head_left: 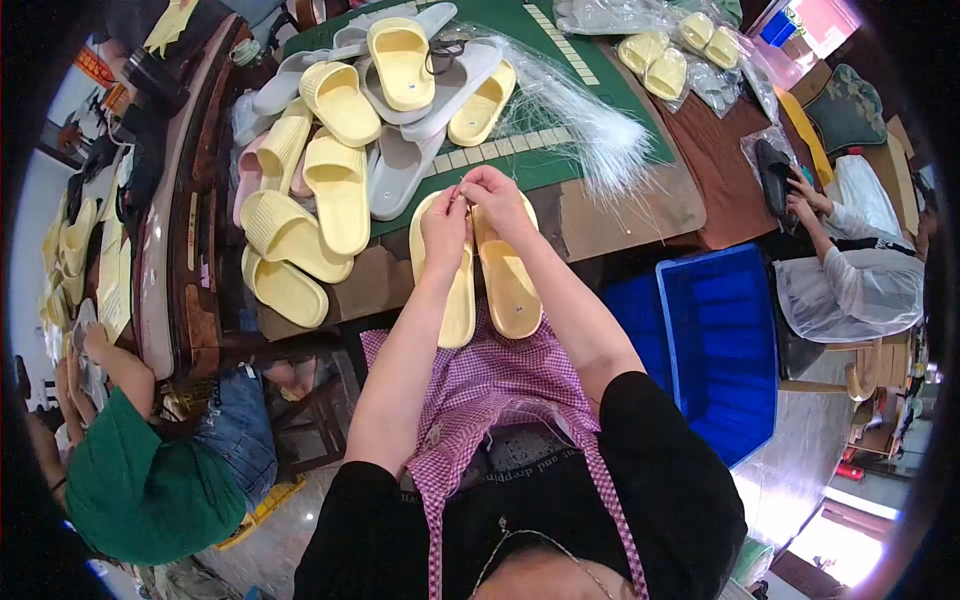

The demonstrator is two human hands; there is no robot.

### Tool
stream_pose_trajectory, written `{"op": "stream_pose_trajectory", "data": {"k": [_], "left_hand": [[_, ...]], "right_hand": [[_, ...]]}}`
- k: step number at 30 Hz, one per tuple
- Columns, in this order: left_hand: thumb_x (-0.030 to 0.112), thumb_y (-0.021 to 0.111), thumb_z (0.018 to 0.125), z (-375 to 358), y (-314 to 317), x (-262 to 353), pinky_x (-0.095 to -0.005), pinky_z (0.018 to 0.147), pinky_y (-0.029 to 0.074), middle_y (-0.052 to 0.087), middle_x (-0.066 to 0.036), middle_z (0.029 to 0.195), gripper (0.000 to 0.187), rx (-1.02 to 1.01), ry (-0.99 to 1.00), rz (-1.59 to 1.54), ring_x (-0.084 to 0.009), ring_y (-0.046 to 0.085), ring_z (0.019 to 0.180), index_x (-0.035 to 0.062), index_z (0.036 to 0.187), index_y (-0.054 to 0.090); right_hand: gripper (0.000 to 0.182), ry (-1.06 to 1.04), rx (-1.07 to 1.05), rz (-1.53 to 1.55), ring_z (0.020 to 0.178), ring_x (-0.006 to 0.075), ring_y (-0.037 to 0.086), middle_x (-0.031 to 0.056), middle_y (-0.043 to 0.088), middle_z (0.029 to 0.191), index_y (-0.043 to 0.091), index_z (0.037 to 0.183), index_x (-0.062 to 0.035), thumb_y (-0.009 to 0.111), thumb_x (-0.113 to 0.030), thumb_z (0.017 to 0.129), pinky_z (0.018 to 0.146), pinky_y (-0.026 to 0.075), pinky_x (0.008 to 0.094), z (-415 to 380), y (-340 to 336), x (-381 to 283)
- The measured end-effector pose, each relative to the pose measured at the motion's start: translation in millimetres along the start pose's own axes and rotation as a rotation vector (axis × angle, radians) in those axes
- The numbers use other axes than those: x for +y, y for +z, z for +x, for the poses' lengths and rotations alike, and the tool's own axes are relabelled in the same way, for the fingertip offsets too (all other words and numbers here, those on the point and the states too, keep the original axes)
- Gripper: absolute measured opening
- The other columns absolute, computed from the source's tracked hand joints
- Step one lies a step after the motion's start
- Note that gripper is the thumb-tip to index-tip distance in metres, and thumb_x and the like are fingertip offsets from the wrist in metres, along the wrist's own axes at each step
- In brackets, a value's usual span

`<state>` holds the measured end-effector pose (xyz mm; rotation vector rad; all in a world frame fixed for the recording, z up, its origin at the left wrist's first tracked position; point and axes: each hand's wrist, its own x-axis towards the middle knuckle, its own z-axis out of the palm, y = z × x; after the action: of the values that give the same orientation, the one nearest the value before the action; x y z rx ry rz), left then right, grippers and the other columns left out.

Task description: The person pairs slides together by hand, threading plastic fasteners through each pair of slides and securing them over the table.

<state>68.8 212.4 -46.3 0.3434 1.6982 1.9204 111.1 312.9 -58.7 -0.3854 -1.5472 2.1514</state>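
Note:
A pair of yellow slippers lies side by side at the near table edge, soles toward me: the left slipper [459,308] and the right slipper [513,300]. Over their far ends my left hand [443,228] and my right hand [497,208] meet, fingertips pinched together. Whatever is between the fingers is too small to make out; the hands partly cover the straps. Left of them is a heap of loose yellow slippers [340,190] and grey slippers [400,172]. Beyond my right hand spreads a bundle of thin, clear plastic strands [610,150].
A blue bin [720,350] stands right of my lap. Bagged yellow slippers [665,72] lie at the far right. One co-worker handles a black slipper [773,178] at right; another, in a green shirt [150,485], sits at left. A green mat [560,185] lies under the strands.

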Motion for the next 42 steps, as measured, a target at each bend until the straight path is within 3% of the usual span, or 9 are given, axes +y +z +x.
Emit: {"op": "stream_pose_trajectory", "data": {"k": [5, 14, 19, 31, 42], "left_hand": [[0.013, 0.052, 0.086, 0.9, 0.4, -2.6, -0.0198, 0.038, 0.037, 0.053, 0.000, 0.066, 0.018, 0.060, -0.045, -0.001, -0.0056, 0.046, 0.046, -0.0007, 0.096, 0.059], [0.014, 0.055, 0.085, -0.1, -4.9, -3.3, -0.0203, 0.037, 0.035, 0.053, -0.001, 0.066, 0.014, 0.055, -0.106, -0.104, -0.0066, 0.045, 0.045, 0.0016, 0.088, 0.058], [0.015, 0.057, 0.084, 0.3, -5.4, -3.9, -0.0191, 0.036, 0.033, 0.053, 0.000, 0.066, 0.012, 0.040, -0.116, -0.152, -0.0050, 0.043, 0.044, 0.0041, 0.088, 0.059], [0.016, 0.059, 0.083, -0.1, -4.5, -2.9, -0.0170, 0.035, 0.028, 0.049, 0.004, 0.059, 0.008, 0.034, -0.138, -0.138, -0.0026, 0.039, 0.042, 0.0078, 0.084, 0.059], [0.017, 0.061, 0.082, -0.3, -3.7, -1.9, -0.0168, 0.036, 0.027, 0.049, 0.005, 0.060, 0.009, 0.045, -0.151, -0.125, -0.0015, 0.039, 0.043, 0.0094, 0.078, 0.059]], "right_hand": [[0.007, -0.041, 0.035, 0.025, 0.072, 0.0087, 0.055, 0.0031, 0.061, 0.081, 0.056, 0.087, -0.0013, 0.055, -0.002, 0.080, 0.067, 0.045, 0.0206, -1.1, -3.8, 0.7], [0.013, -0.033, 0.121, -0.358, 0.075, 0.0074, 0.055, 0.0008, 0.062, 0.081, 0.062, 0.089, 0.0000, 0.059, -0.008, 0.080, 0.069, 0.044, 0.0208, -15.9, -9.9, -7.4], [0.013, -0.125, 0.158, -0.702, 0.070, 0.0101, 0.057, 0.0042, 0.061, 0.077, 0.063, 0.087, -0.0013, 0.060, -0.010, 0.078, 0.065, 0.045, 0.0230, -24.5, -5.4, -9.3], [0.010, -0.321, 0.168, -0.903, 0.065, 0.0228, 0.060, 0.0114, 0.061, 0.071, 0.063, 0.078, -0.0016, 0.062, -0.010, 0.073, 0.061, 0.047, 0.0306, -22.0, -3.3, -16.4], [0.007, -0.420, 0.183, -1.005, 0.062, 0.0244, 0.060, 0.0112, 0.060, 0.067, 0.063, 0.075, -0.0032, 0.063, -0.009, 0.070, 0.058, 0.047, 0.0326, -21.1, -3.0, -13.3]]}}
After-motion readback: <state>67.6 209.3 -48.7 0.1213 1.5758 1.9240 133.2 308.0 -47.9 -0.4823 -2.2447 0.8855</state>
